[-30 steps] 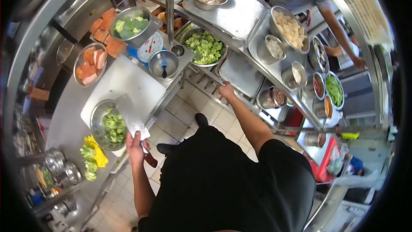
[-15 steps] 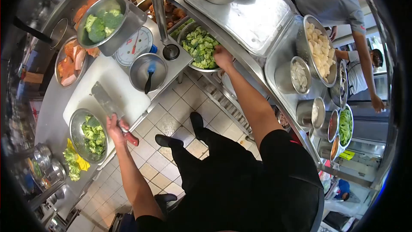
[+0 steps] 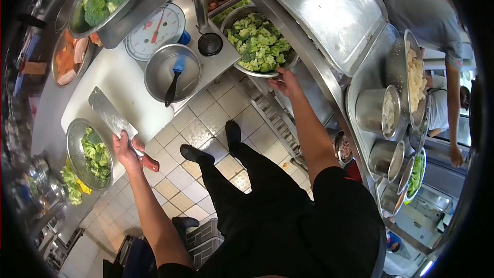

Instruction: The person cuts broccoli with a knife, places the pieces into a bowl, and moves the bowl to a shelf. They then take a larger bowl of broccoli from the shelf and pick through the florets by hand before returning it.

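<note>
My left hand is wrapped round a cleaver with a red handle, its broad blade lying over the edge of the white cutting board. Beside that hand, a perforated metal colander holds broccoli pieces. My right hand grips the near rim of a metal bowl, fingers curled at its edge. Cut broccoli heaps up inside this bowl, which sits between the counter and the steel shelf.
A dial scale and a metal pot with a blue-tipped brush stand by the board. Raised above them is a pan of broccoli florets. Trays and containers line the right-hand shelf. A co-worker stands beyond it.
My right hand has shifted from the broccoli at the bowl's side to its near rim. My left hand still holds the cleaver. The camera view has moved somewhat.
</note>
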`<state>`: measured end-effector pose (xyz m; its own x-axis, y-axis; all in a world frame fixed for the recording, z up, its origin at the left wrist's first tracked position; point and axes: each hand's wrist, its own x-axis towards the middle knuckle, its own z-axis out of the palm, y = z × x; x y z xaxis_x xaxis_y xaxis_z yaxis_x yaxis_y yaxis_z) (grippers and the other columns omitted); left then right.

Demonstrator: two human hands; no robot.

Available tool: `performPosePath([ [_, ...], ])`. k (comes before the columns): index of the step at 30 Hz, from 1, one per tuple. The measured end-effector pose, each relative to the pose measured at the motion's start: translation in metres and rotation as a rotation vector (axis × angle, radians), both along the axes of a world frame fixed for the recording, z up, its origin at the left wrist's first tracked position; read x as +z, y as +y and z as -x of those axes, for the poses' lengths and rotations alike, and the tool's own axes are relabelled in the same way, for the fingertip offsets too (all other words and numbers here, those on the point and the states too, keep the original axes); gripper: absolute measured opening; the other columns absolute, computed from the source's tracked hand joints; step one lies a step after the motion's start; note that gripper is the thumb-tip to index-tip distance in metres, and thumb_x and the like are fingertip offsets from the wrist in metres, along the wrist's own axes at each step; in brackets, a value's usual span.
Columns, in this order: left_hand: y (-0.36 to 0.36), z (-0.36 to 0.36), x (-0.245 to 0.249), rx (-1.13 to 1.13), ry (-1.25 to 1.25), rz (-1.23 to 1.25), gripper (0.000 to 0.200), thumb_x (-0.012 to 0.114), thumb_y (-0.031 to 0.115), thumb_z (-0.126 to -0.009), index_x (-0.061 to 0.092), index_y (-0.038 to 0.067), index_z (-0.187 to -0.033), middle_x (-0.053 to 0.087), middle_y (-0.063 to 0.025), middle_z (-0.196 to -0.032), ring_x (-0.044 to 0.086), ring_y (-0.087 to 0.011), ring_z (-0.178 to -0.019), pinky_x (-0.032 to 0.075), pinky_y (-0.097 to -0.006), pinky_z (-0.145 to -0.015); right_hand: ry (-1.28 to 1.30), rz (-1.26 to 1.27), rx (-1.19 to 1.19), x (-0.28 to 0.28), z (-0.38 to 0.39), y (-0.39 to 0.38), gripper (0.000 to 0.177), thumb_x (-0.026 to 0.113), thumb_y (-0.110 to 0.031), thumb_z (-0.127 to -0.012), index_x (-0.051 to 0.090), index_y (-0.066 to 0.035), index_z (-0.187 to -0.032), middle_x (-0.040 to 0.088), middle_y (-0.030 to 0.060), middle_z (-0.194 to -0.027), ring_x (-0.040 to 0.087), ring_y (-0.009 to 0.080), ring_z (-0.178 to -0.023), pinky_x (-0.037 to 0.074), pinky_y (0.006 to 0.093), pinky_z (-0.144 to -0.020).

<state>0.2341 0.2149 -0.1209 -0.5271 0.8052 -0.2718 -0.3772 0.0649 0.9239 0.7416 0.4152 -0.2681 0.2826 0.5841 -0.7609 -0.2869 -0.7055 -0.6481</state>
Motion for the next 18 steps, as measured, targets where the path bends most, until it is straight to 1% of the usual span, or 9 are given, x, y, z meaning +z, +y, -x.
performPosePath([
  [2, 0.0, 0.0, 0.002, -0.024, 0.018, 0.015, 0.013, 0.051, 0.021, -0.102, 0.047, 0.01, -0.107, 0.044, -0.0023, -0.055, 0.043, -0.0143, -0.041, 0.039, -0.0283, -0.041, -0.009, 0.01, -0.061, -0.012, 0.008, 0.009, 0.042, 0.067, -0.024, -0.086, 0.056, 0.0, -0.117, 0.064, 0.0167, -0.1, 0.067, 0.033, -0.075, 0.053, 0.0429, -0.057],
  [4, 0.002, -0.003, 0.004, -0.036, 0.023, 0.013, 0.013, 0.051, 0.022, -0.103, 0.047, 0.01, -0.107, 0.043, -0.0022, -0.055, 0.043, -0.0139, -0.041, 0.038, -0.0279, -0.04, -0.887, -0.421, 0.171, -0.003, 0.012, 0.02, 0.044, 0.065, -0.021, -0.085, 0.054, 0.001, -0.122, 0.064, 0.0207, -0.107, 0.066, 0.0401, -0.078, 0.053, 0.05, -0.063],
  [6, 0.004, -0.004, 0.005, -0.007, 0.03, 0.023, 0.013, 0.051, 0.022, -0.103, 0.047, 0.01, -0.107, 0.043, -0.0018, -0.055, 0.043, -0.0138, -0.041, 0.038, -0.0278, -0.04, -1.249, -0.583, 0.448, 0.015, 0.019, 0.045, 0.047, 0.063, -0.018, -0.084, 0.054, 0.001, -0.126, 0.064, 0.0243, -0.113, 0.063, 0.0466, -0.088, 0.049, 0.0571, -0.074],
  [8, 0.001, -0.001, 0.0, -0.005, 0.021, 0.022, 0.013, 0.05, 0.021, -0.103, 0.047, 0.01, -0.108, 0.042, -0.0011, -0.055, 0.042, -0.0134, -0.041, 0.037, -0.0275, -0.04, -1.153, -0.471, 0.698, 0.028, 0.029, 0.08, 0.05, 0.063, -0.015, -0.081, 0.055, 0.0, -0.128, 0.062, 0.0266, -0.117, 0.057, 0.0506, -0.103, 0.042, 0.0621, -0.088],
  [9, -0.005, 0.011, -0.009, -0.064, -0.011, -0.022, 0.016, 0.049, 0.018, -0.102, 0.048, 0.009, -0.116, 0.047, -0.0034, -0.056, 0.044, -0.0142, -0.042, 0.04, -0.0279, -0.04, -1.133, -0.418, 0.789, 0.027, 0.033, 0.09, 0.052, 0.063, -0.014, -0.08, 0.056, 0.0, -0.129, 0.062, 0.0272, -0.118, 0.053, 0.0517, -0.111, 0.038, 0.0636, -0.094],
  [12, -0.006, 0.01, -0.01, -0.05, -0.036, -0.059, 0.017, 0.049, 0.018, -0.102, 0.048, 0.008, -0.117, 0.046, -0.0029, -0.056, 0.044, -0.0138, -0.042, 0.039, -0.0277, -0.04, -1.158, -0.301, 0.777, 0.012, 0.044, 0.098, 0.056, 0.064, -0.013, -0.074, 0.06, -0.001, -0.129, 0.062, 0.0245, -0.118, 0.04, 0.0494, -0.127, 0.026, 0.061, -0.106],
  [15, -0.002, 0.002, -0.008, -0.01, 0.023, -0.035, 0.013, 0.048, 0.02, -0.103, 0.047, 0.01, -0.11, 0.042, -0.0017, -0.056, 0.041, -0.0133, -0.041, 0.036, -0.0269, -0.04, -1.006, -0.314, 0.702, -0.002, 0.043, 0.097, 0.062, 0.066, -0.011, -0.07, 0.06, -0.004, -0.131, 0.06, 0.0198, -0.124, 0.033, 0.0468, -0.132, 0.02, 0.0574, -0.11],
  [17, -0.002, 0.003, -0.007, -0.028, 0.034, -0.01, 0.013, 0.049, 0.021, -0.103, 0.047, 0.01, -0.11, 0.042, -0.0022, -0.056, 0.042, -0.0135, -0.042, 0.037, -0.0274, -0.04, -0.978, -0.384, 0.765, -0.008, 0.042, 0.084, 0.064, 0.066, -0.01, -0.068, 0.061, -0.007, -0.132, 0.058, 0.0165, -0.128, 0.034, 0.0451, -0.131, 0.021, 0.0557, -0.109],
  [18, -0.002, 0.003, -0.006, -0.027, 0.042, 0.006, 0.014, 0.049, 0.021, -0.103, 0.047, 0.01, -0.11, 0.042, -0.0023, -0.056, 0.042, -0.0136, -0.042, 0.037, -0.0276, -0.04, -0.952, -0.329, 0.772, 0.016, 0.051, 0.075, 0.063, 0.066, -0.01, -0.069, 0.061, -0.011, -0.132, 0.054, 0.0147, -0.134, 0.034, 0.043, -0.132, 0.022, 0.0562, -0.109],
])
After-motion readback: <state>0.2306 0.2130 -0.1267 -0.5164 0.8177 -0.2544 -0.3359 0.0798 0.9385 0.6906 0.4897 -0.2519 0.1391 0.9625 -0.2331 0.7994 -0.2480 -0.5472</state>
